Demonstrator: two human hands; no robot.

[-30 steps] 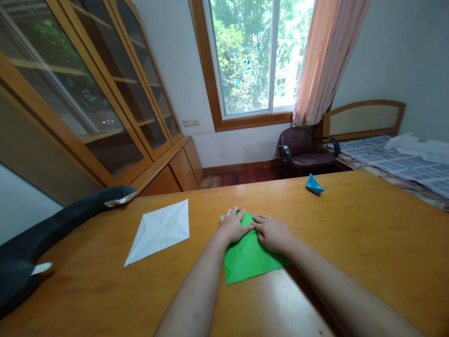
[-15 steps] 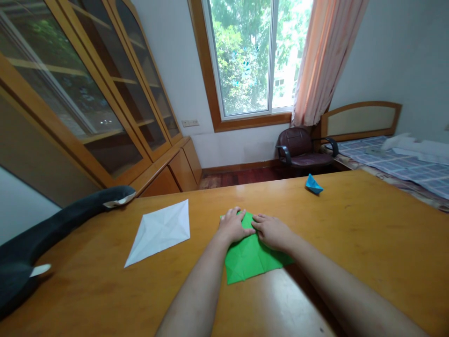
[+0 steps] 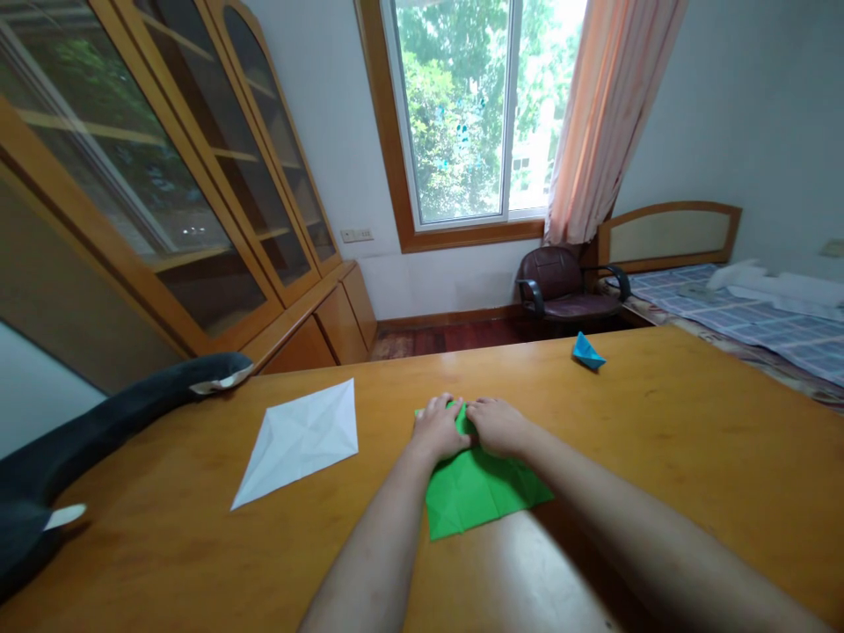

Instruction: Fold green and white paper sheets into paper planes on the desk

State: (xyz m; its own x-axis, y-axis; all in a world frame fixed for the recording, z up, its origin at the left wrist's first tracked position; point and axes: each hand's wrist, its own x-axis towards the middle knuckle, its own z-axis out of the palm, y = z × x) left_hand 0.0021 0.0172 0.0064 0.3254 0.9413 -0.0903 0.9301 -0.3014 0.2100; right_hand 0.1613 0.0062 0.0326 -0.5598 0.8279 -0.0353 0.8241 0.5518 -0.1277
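A green sheet of paper (image 3: 478,492) lies creased on the wooden table (image 3: 659,440) in front of me. My left hand (image 3: 439,426) presses on its far left part, fingers curled over the far edge. Close beside it, my right hand (image 3: 496,424) rests on the far right part of the sheet, with its fingertips almost meeting the left hand's. Both hands pinch or press the paper's far edge, which they hide.
A creased white paper sheet (image 3: 300,440) lies to the left. A small blue folded paper boat (image 3: 586,352) sits far right on the table. A black chair back (image 3: 98,431) stands at the table's left edge. Beyond are a maroon armchair (image 3: 567,286), a bed (image 3: 745,316) and glass-fronted cabinets.
My right hand has slid left and closer to my left hand, so the fingertips now nearly touch over the green paper's far edge. The view has shifted slightly.
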